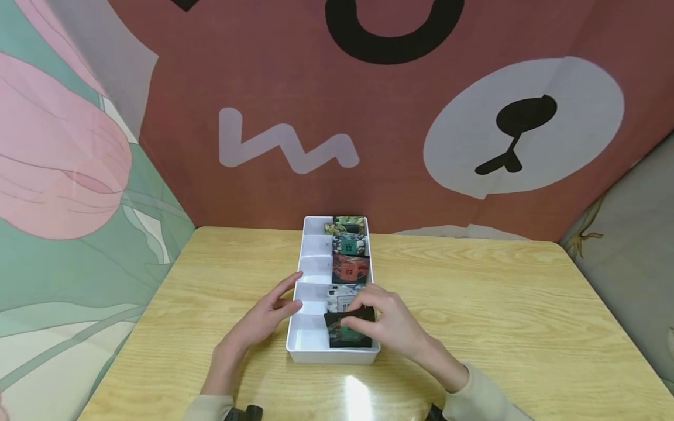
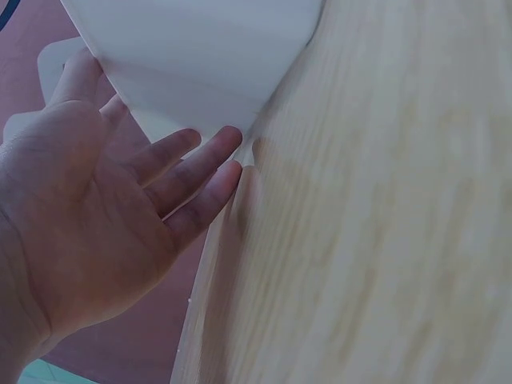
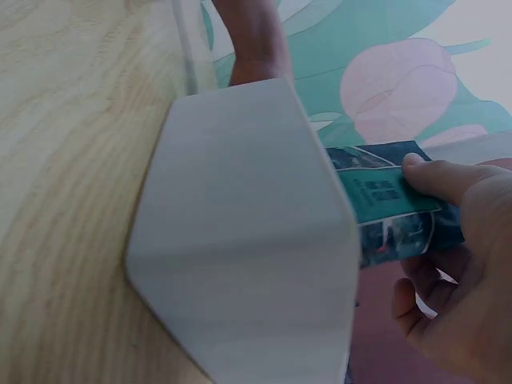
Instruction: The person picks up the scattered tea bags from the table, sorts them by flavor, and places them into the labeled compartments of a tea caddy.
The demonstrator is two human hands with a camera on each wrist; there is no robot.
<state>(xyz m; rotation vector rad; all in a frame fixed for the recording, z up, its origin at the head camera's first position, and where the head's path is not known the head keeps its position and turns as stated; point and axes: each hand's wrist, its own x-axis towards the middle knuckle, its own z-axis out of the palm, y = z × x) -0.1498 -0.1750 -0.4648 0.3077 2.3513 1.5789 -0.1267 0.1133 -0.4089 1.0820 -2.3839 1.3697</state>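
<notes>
A long white box (image 1: 308, 339) with several compartments stands on the table. My right hand (image 1: 387, 324) pinches a dark flat packet with a green label (image 1: 342, 334) by its upper edge, between thumb and fingers. This packet is in the nearest compartment, on the right side, and in the right wrist view it juts up past the box's rim. My left hand (image 1: 263, 318) lies along the box's left side with fingers spread; in the left wrist view its fingertips (image 2: 232, 136) are at the lower side wall. Just behind the dark packet, a white-grey packet (image 1: 338, 297) is partly covered by the right hand.
Farther compartments hold a red packet (image 1: 350, 270), a green-labelled packet (image 1: 348, 245) and a yellow-green packet (image 1: 344, 225), all on the right side. Wood-grain table (image 1: 474, 304) surrounds the box. A printed cloth (image 1: 284, 193) hangs behind the table's far edge.
</notes>
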